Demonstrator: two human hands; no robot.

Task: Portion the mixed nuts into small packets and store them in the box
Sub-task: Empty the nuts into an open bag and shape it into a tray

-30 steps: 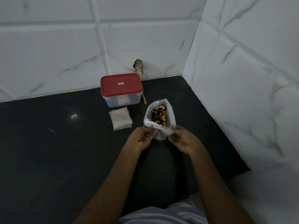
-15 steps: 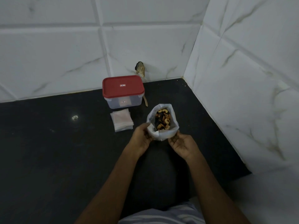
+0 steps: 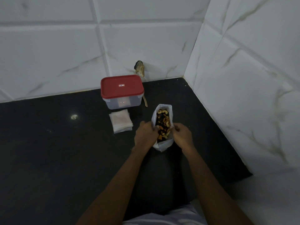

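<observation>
1. My left hand (image 3: 145, 135) gripped the left edge of the plastic bag (image 3: 162, 145), fingers curled on its rim. My right hand (image 3: 182, 135) pinched the right edge, and the bag stood between them with its mouth spread.
2. Between my hands sat the loose mixed nuts (image 3: 163, 123). I judged the film thin, soft and slippery and the load shifting, so I would grip the rim and support the base.
3. Just beyond my left hand lay the small packets (image 3: 121, 121), stacked flat. They looked light and limp, best peeled off by a corner.
4. Farther beyond stood the box (image 3: 123, 103) with its red lid (image 3: 122, 86) on. It looked rigid, best taken by the sides.
</observation>
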